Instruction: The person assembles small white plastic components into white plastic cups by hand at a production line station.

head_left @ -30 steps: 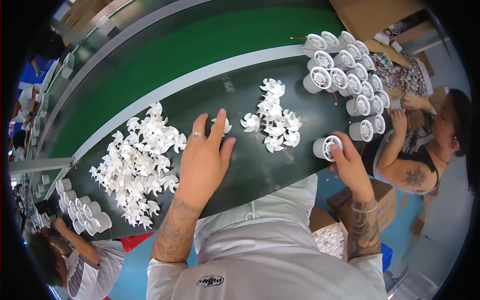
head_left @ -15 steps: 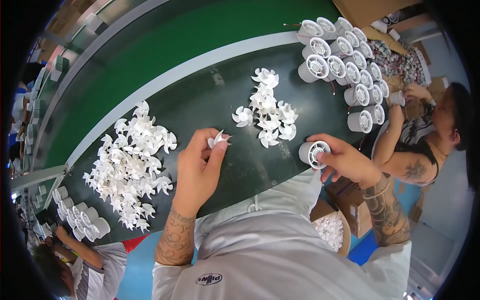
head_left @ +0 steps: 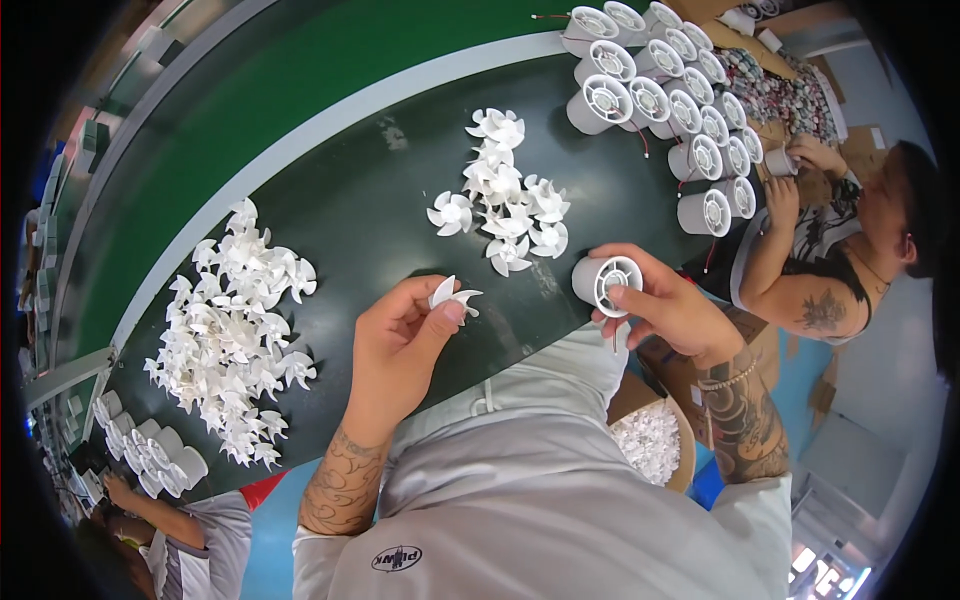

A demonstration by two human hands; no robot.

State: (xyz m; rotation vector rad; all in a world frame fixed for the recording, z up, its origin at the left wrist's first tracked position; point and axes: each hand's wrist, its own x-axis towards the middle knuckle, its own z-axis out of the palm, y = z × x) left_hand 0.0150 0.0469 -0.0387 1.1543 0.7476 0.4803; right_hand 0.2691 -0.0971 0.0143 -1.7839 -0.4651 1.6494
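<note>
Between the thumb and fingers of my left hand (head_left: 400,345) is a small white fan blade (head_left: 453,294), its vanes pointing up and outward. My right hand (head_left: 668,308) grips a white cylindrical fan housing (head_left: 606,284), tilted so its round spoked opening faces right and toward me; the thumb rests at the rim. The two hands are apart, above the near edge of the dark table. Beyond them lies a small cluster of white fan blades (head_left: 505,190). A much larger heap of the same blades (head_left: 225,335) spreads to the left of my left hand.
Several white housings (head_left: 660,105) with thin red wires stand at the far right. More white cylinders (head_left: 150,445) sit at the table's left end, beside a person. Another person (head_left: 815,230) works on the right. A box of white pieces (head_left: 655,440) stands below the table edge.
The whole view has shifted a little, so table items appear further left. The fan blade has turned in my left fingers. My right hand keeps hold of the housing.
</note>
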